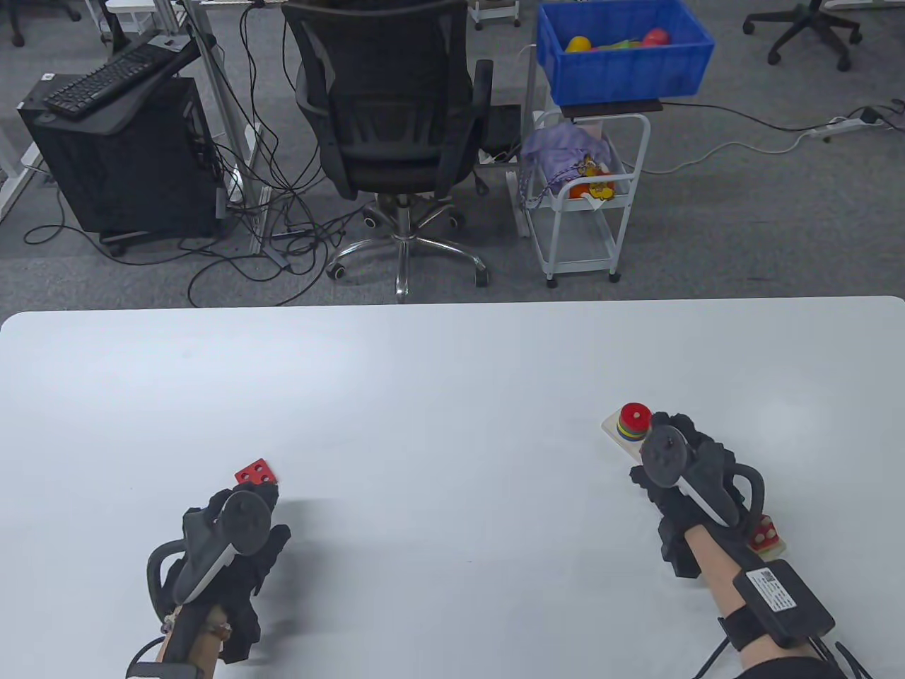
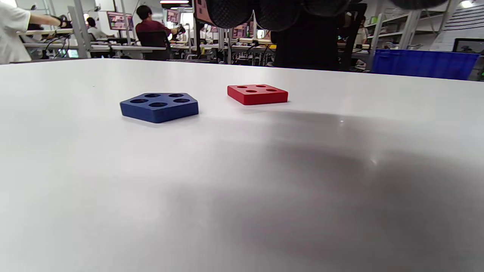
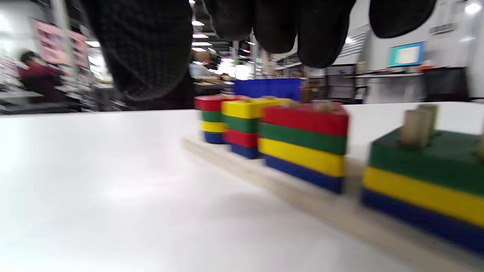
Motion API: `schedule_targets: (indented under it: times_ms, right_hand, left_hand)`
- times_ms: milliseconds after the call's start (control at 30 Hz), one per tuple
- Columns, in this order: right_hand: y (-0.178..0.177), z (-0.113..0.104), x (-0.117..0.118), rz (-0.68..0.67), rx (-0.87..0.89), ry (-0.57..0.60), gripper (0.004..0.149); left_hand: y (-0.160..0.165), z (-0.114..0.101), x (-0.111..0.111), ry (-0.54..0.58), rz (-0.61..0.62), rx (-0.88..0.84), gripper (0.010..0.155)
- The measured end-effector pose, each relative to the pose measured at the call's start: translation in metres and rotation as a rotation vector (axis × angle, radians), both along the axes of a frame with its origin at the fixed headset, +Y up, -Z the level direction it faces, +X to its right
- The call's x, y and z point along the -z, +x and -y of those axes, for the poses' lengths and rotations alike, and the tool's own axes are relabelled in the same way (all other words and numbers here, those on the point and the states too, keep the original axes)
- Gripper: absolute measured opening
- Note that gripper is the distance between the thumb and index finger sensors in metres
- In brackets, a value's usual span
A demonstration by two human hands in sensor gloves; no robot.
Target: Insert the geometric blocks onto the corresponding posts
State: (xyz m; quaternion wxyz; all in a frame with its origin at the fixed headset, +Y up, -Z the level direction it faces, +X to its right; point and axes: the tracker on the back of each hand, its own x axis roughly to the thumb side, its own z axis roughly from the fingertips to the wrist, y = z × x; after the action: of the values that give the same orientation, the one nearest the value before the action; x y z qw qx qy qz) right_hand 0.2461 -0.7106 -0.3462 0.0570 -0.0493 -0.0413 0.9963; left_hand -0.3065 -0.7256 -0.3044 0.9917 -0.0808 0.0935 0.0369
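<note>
Beside the empty, slack-fingered right hand [image 1: 682,460], the wooden post board [image 3: 242,166] carries mostly full stacks. A red square block [image 2: 257,94] and blue pentagon block [image 2: 159,107] lie unplaced ahead of the left hand [image 1: 226,544], apparently empty too.

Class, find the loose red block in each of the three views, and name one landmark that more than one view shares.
Table view: red block lies on the white table, just beyond the left hand.
Left wrist view: red block sits right of the blue block.
Right wrist view: not in it.
Shared landmark: the blue crate beyond the table.
</note>
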Motion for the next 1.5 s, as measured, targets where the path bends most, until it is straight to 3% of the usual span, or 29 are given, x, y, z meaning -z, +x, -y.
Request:
schedule_targets:
  times_ms: [200,300,467,633,1000,1133,1300,1500]
  right_hand:
    - [-0.032,-0.001,-0.056,-0.205,0.057,0.075,0.079]
    - [-0.048,0.005,-0.071,-0.283,0.069,0.084,0.080]
    - [-0.064,0.011,-0.073,-0.365,0.021,0.043,0.080]
    - [-0.065,0.012,-0.075,-0.378,0.029,0.025,0.079]
    - [-0.070,0.021,-0.073,-0.404,0.028,-0.020,0.077]
    - [-0.072,0.018,-0.074,-0.413,0.045,-0.005,0.077]
    - [-0.080,0.017,-0.074,-0.446,0.077,-0.006,0.079]
    - [-0.102,0.005,-0.077,-0.556,0.168,0.081,0.083]
  left_hand:
    - [-0.011,0.001,0.024,-0.107,-0.104,-0.063,0.073]
    - [-0.012,0.009,0.045,-0.196,-0.158,-0.074,0.075]
    - [-0.006,0.027,0.084,-0.312,-0.219,0.108,0.072]
    - [-0.004,0.035,0.105,-0.373,-0.273,0.298,0.072]
    - [0.016,0.033,0.112,-0.307,-0.199,0.476,0.070]
    - [0.039,0.018,0.104,-0.214,-0.091,0.339,0.072]
    - [0.096,-0.012,0.084,-0.144,0.137,-0.055,0.073]
    - [0.173,-0.024,0.047,-0.281,0.436,-0.621,0.074]
